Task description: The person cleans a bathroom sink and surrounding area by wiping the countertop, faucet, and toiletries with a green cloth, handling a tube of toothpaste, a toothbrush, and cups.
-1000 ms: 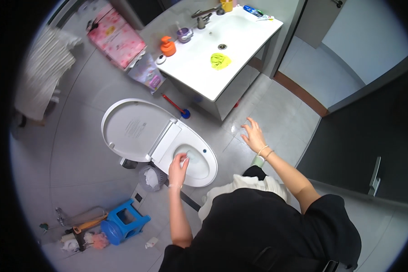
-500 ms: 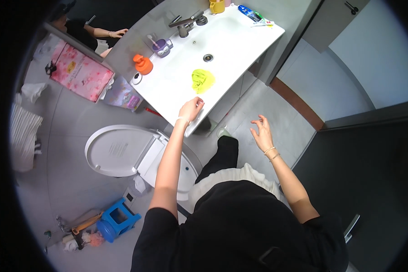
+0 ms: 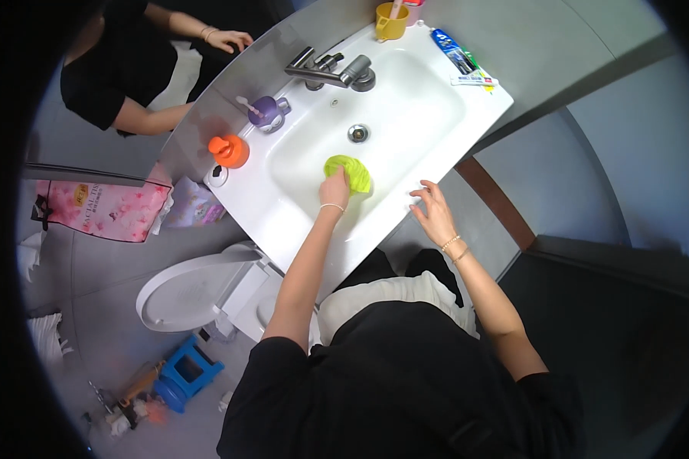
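Note:
My left hand (image 3: 335, 187) reaches down into the white sink (image 3: 421, 92), its fingers closed on a bright yellow-green cloth (image 3: 354, 172). The cloth lies on the near side of the basin, just below the metal drain (image 3: 358, 134). Part of my fingertips is hidden by the cloth and the back of the hand. By the front edge of the sink, my right hand (image 3: 434, 216) is held with its fingers apart and bent, nothing in them. A dark metal faucet (image 3: 329, 75) stands at the back of the basin.
An orange pump bottle (image 3: 230, 151) and a purple cup (image 3: 267, 113) with a toothbrush stand on the left rim. A yellow cup (image 3: 391, 23) and toothpaste tubes (image 3: 453, 52) are at the far right. Left of me is a toilet (image 3: 199, 294) with its lid raised; a blue stool (image 3: 190, 369) is behind.
I have come closer to the sink. My left hand has moved forward into the basin and taken hold of the cloth. The right hand has come near the sink's front edge.

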A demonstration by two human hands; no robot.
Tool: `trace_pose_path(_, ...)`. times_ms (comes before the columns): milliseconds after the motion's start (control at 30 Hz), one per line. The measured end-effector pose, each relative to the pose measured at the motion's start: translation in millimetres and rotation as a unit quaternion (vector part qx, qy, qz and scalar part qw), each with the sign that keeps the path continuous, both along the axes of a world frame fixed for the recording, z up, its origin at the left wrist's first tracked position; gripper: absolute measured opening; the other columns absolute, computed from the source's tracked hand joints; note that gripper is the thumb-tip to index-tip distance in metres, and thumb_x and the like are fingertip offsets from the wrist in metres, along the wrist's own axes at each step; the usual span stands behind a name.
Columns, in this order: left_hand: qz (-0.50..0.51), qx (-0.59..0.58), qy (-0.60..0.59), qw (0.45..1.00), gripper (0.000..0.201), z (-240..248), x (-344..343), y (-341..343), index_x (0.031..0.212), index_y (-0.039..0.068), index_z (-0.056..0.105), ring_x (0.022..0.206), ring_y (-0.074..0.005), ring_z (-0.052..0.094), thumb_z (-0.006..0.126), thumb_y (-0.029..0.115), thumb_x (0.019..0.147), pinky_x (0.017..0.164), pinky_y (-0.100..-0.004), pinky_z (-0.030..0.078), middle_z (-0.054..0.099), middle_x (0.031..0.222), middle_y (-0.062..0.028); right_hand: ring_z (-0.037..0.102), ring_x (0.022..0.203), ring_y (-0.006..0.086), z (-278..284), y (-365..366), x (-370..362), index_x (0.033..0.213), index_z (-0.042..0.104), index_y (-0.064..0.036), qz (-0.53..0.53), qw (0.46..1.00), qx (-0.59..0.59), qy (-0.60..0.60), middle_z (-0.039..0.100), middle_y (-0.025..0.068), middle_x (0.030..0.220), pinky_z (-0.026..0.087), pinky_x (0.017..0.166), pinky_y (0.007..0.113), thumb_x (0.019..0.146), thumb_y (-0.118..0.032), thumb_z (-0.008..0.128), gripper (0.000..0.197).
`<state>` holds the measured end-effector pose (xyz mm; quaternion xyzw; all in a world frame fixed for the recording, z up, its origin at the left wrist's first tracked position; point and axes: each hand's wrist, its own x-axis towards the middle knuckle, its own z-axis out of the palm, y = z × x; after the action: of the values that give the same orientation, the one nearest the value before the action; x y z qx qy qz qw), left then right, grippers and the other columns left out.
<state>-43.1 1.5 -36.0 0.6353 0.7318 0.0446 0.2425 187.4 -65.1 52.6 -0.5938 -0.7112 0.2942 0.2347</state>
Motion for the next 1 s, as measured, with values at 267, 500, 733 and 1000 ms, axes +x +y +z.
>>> trace_pose_path(267, 0.191, 0.197, -0.521, 0.809, 0.016, 110.4, -13.5, 21.1, 0.083, 0.007, 0.041, 0.067, -0.0120, 0.046, 0.040, 0.021, 0.090, 0.063, -0.0249, 0.038, 0.046, 0.071, -0.0019, 0.044, 0.109, 0.0280, -16.2, 112.1, -52.2, 0.113, 0.047, -0.0078, 0.180, 0.974, 0.013, 0.137, 0.037, 0.0117, 0.125, 0.039, 0.089, 0.034, 0.073, -0.010, 0.060, 0.042)
trace_pose_path(500, 0.250, 0.206, -0.597, 0.734, 0.021, 196.7, 7.6, 16.1, 0.087, 0.008, 0.044, 0.071, -0.0058, 0.039, 0.045, 0.029, 0.088, 0.067, -0.0180, 0.035, 0.042, 0.076, 0.0029, 0.053, 0.097, 0.0178, -32.3, 195.8, -83.2, 0.107, 0.050, -0.0036, 0.297, 0.884, -0.228, 0.281, 0.056, 0.0102, 0.101, 0.040, 0.085, 0.028, 0.068, 0.000, 0.059, 0.040)
trace_pose_path(733, 0.200, 0.170, -0.130, 0.956, 0.070, 87.1, -12.5, -6.2, 0.121, 0.006, 0.037, 0.107, -0.0202, 0.043, 0.074, 0.019, 0.063, 0.092, -0.0292, 0.033, 0.045, 0.113, -0.0119, 0.055, 0.094, 0.0167, -15.9, 237.4, -57.8, 0.105, 0.052, -0.0034, 0.215, 0.781, -0.363, 0.461, 0.057, 0.0082, 0.102, 0.042, 0.083, 0.026, 0.068, 0.003, 0.053, 0.038)
trace_pose_path(1000, 0.442, 0.193, -0.578, 0.658, 0.069, 33.1, 100.8, 47.1, 0.128, 0.005, 0.029, 0.112, -0.0180, 0.042, 0.068, 0.020, 0.073, 0.094, -0.0316, 0.036, 0.039, 0.124, -0.0053, 0.046, 0.105, 0.0265, -10.3, 215.5, -51.5, 0.108, 0.050, -0.0005, 0.408, 0.814, -0.209, 0.356, 0.047, 0.0128, 0.114, 0.037, 0.090, 0.031, 0.064, -0.005, 0.057, 0.045)
